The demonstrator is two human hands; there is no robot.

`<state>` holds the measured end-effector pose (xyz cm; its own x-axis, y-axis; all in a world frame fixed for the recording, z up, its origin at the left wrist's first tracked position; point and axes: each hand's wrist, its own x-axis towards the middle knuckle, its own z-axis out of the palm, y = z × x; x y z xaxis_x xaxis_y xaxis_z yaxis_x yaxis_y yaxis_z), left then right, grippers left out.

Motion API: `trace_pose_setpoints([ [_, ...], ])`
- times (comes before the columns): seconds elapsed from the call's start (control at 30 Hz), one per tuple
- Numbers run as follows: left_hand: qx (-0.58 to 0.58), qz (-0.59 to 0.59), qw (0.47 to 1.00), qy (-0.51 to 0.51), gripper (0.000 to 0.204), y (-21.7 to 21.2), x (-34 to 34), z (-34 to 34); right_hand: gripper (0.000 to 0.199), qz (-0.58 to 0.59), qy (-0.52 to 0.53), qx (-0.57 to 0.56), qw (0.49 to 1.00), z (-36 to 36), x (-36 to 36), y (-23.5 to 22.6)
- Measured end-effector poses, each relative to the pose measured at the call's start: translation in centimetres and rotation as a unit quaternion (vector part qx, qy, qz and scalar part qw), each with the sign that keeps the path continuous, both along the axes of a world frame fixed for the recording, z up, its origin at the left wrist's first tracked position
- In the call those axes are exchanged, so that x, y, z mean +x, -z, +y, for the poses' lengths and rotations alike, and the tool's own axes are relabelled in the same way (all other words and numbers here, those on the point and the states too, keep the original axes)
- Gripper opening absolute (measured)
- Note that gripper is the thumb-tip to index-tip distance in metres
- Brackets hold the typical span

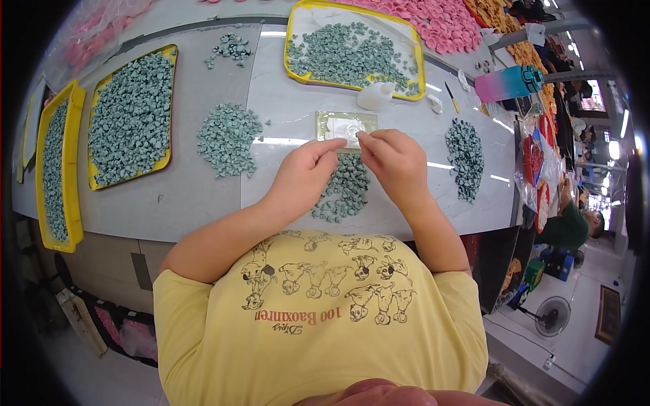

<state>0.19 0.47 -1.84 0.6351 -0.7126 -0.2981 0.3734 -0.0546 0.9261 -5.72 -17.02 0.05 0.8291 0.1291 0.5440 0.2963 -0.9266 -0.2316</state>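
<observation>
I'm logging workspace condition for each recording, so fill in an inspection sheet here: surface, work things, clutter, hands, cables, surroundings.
Surface: grey marbled tabletop, with a seam left of centre.
Work things: loose piles of small grey-green pieces, more in yellow trays; olive square with a white middle; white bottle by the far tray.
Clutter: blue-and-pink drink bottle and yellow-and-black slim tool, right side.
Hands: left hand and right hand meet at the square's near edge; any grip is too small to judge.
Cables: thin cord on the floor near a fan.
Surroundings: another person in a green sleeve, right; pink pieces beyond the far tray.
</observation>
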Motion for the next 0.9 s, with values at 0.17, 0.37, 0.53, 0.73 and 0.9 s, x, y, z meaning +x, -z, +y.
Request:
trace_pose_setpoints([
  [0.17, -0.046, 0.043, 0.997, -0.039, 0.020, -1.1, 0.2, -0.2, 0.008, 0.165, 0.106, 0.429, 0.881, 1.0, -0.9, -1.3],
  [0.37, -0.046, 0.053, 0.997, -0.023, 0.013, -1.5, 0.1, -0.3, 0.008, 0.265, 0.074, 0.719, 0.638, 0.2, -1.7, -1.9],
  [0.53, -0.081, 0.108, 0.990, -0.030, 0.014, -1.4, 0.0, -0.6, 0.008, 0.278, 0.044, 0.773, 0.568, -0.1, -2.2, -1.9],
  [0.73, -0.094, 0.129, 0.986, -0.052, 0.020, -1.7, -0.2, -1.0, 0.007, 0.268, 0.066, 0.764, 0.583, 0.2, -2.3, -2.6],
  [0.9, -0.107, 0.162, 0.979, -0.066, 0.020, -2.0, -0.3, -1.1, 0.008, 0.237, 0.071, 0.698, 0.672, 0.2, -2.3, -2.3],
])
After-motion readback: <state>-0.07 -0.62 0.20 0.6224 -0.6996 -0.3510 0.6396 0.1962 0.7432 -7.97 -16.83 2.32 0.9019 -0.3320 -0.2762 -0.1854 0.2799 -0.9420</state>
